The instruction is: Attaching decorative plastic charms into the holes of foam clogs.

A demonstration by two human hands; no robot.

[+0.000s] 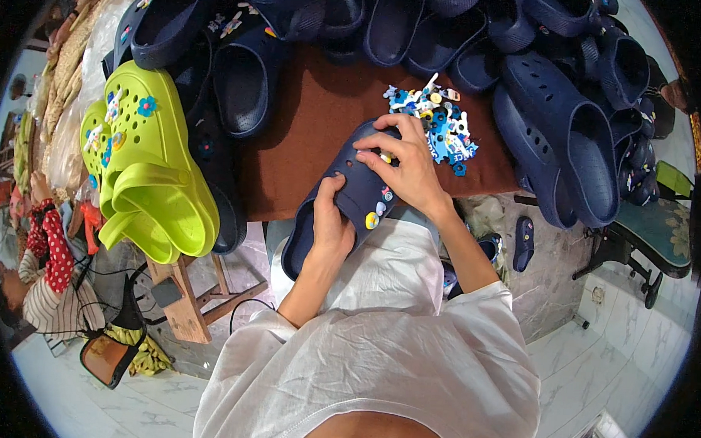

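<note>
A navy foam clog (307,233) lies slanted at the table's front edge, its toe pointing away from me. My left hand (329,227) is closed round its side near the opening, with the thumb up on the top. Several small charms (377,209) sit along the clog's right side. Over the toe, my right hand (405,164) pinches a small charm (386,156) against the holed top; the fingers cover most of it. Just beyond that hand is a pile of loose charms (448,133) in blue, white and yellow.
Navy clogs (245,92) crowd the far side and both ends of the brown table (307,102). A lime green pair of clogs (164,201) with charms stands at the left. An office chair (651,241) is at the right, and another person's dotted sleeve (56,251) shows at far left.
</note>
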